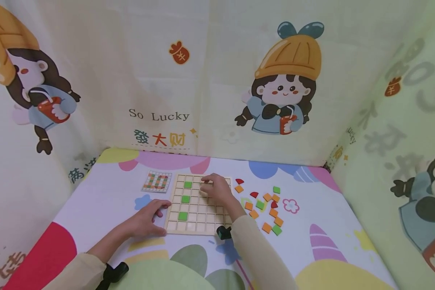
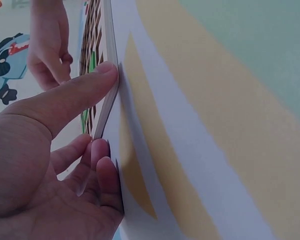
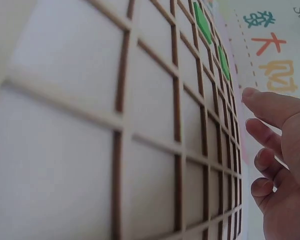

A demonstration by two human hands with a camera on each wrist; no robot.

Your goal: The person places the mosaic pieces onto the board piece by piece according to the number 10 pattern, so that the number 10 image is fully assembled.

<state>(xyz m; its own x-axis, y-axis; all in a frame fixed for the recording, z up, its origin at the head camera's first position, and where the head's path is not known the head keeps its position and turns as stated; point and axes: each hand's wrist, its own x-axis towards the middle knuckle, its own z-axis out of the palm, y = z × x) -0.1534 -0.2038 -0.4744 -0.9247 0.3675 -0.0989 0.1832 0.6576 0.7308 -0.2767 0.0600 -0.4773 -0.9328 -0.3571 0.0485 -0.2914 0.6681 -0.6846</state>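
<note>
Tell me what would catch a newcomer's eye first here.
Probably the big cartoon figure right of centre, printed on the pale cloth behind the table. Next, three green tiles lined up in the left part of the wooden grid board, with the left hand at its left edge. Right of the board, orange, green and red pieces lie scattered.

Board (image 1: 193,207) partly behind right hand (image 1: 217,190), card (image 1: 157,182) pattern too small; sleeve (image 1: 77,273) cropped
</note>
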